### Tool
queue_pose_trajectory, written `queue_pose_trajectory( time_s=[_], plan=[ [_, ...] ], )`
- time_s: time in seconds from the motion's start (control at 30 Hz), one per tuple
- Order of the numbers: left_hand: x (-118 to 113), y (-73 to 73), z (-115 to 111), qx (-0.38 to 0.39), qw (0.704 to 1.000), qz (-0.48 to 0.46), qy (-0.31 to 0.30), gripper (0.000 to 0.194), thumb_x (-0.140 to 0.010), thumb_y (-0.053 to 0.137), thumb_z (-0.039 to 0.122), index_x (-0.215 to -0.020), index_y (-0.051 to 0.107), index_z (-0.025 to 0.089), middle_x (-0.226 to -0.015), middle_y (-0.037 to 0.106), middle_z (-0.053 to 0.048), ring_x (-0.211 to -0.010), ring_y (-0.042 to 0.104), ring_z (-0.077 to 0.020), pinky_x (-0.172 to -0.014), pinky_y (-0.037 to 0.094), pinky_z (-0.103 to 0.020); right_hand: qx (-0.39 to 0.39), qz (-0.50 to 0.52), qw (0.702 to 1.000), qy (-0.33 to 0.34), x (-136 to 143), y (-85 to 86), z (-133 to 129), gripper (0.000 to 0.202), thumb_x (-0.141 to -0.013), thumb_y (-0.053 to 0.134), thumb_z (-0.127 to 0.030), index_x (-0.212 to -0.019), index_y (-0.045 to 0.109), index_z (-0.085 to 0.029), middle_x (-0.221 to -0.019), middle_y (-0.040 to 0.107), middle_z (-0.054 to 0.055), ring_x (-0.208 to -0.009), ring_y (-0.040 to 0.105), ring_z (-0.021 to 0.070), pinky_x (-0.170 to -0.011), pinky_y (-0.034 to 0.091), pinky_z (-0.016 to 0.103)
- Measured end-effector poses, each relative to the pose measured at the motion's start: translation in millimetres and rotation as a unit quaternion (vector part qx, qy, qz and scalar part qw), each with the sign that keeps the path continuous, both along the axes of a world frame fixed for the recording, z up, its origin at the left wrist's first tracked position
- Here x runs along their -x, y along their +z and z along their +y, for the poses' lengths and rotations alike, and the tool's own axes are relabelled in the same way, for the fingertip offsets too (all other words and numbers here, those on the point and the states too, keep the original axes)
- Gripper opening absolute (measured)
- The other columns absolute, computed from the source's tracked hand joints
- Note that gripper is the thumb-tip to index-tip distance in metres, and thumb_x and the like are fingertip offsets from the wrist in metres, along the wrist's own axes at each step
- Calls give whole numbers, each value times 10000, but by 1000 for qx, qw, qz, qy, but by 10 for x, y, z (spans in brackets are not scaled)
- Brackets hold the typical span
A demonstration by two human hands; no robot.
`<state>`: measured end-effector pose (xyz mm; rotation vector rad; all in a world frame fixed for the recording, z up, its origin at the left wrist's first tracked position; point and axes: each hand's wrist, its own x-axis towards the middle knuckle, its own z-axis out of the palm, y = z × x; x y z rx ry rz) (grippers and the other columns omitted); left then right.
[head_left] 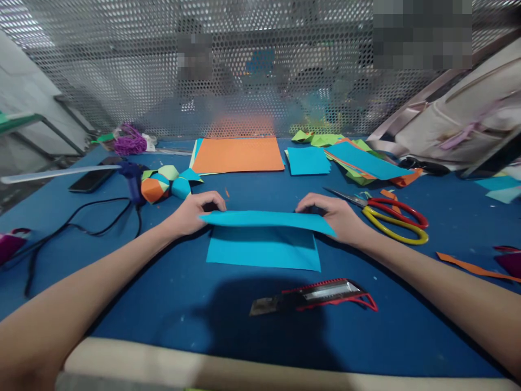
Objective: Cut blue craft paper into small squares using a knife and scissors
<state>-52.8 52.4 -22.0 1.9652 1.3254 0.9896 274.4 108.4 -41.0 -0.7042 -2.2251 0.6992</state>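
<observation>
A sheet of light blue paper lies on the blue table, its far part bent up and over toward me. My left hand grips the far left corner of the raised part, with thumb and fingers curled round it. At the far right corner, my right hand holds the same sheet in a similar pinch. Part of each hand's fingers is hidden behind the paper. Nearer to me than the sheet rests a box cutter with its blade out to the left. Scissors with red and yellow handles lie right of my right hand.
Orange sheets and small blue squares lie at the back, beside a pile of coloured paper. Leftward are folded paper shapes, a blue glue gun with its cord, and a phone. A perforated metal panel stands behind.
</observation>
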Motion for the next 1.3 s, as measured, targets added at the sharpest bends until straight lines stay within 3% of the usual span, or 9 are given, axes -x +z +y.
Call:
queue_pose_trajectory(
  time_s=[0.2,0.4,0.5,0.63,0.83,1.03,1.17,1.3],
  plan=[
    [61,-19,6,-149,976,146,-59,148,-859,512,246,-772,627,213,-849,658,-88,-857,604,-216,-828,488,-374,-139,-14,989,51,-42,-85,146,202,-929,526,-349,-825,655,-233,-864,715,79,-828,649,204,-768,520,376],
    [93,-46,-22,-147,944,269,-121,283,-926,413,292,-968,685,227,-980,645,-111,-912,576,-231,-887,461,-373,-238,-62,966,79,-140,-179,174,248,-965,448,-236,-1061,672,-195,-1135,714,139,-1049,652,231,-879,518,433],
    [97,-53,-23,-138,935,305,-116,360,-938,346,259,-959,704,232,-960,638,-94,-903,570,-229,-933,443,-386,-233,-53,961,143,-193,-171,122,335,-960,468,-188,-1267,601,-203,-1280,660,123,-1235,576,224,-998,483,449],
    [108,-74,-21,-134,947,271,-112,309,-919,401,257,-1014,695,228,-1023,635,-107,-951,576,-244,-904,463,-391,-179,-47,964,192,-201,-152,59,365,-951,513,-197,-1307,586,-224,-1282,662,102,-1278,548,218,-1027,488,440],
    [133,-138,17,-193,948,236,-88,271,-920,435,212,-1093,642,196,-1061,656,-127,-1001,592,-225,-873,489,-365,-159,-47,976,144,-97,-167,45,367,-933,557,-238,-1295,609,-209,-1354,602,135,-1313,511,233,-1072,454,466],
    [166,-178,137,-240,936,258,-4,223,-932,445,260,-998,647,192,-1043,670,-112,-990,600,-220,-891,496,-384,-143,-34,982,121,-39,-170,189,298,-962,515,-279,-1220,665,-271,-1292,653,71,-1280,545,225,-1062,467,481],
    [194,-149,129,-210,934,284,-50,256,-922,436,197,-1075,639,164,-1136,661,-149,-1080,604,-237,-932,501,-403,-168,-26,972,163,-56,-202,240,320,-982,461,-228,-1236,654,-248,-1298,648,85,-1300,524,215,-1061,470,471],
    [234,-46,-36,-175,940,272,-113,466,-866,504,116,-1323,538,204,-1433,508,-164,-1346,461,-273,-1082,421,-469,-198,-51,964,172,-67,-220,224,366,-985,399,-164,-1252,640,-229,-1316,634,91,-1305,517,204,-1065,469,445]
  ],
)
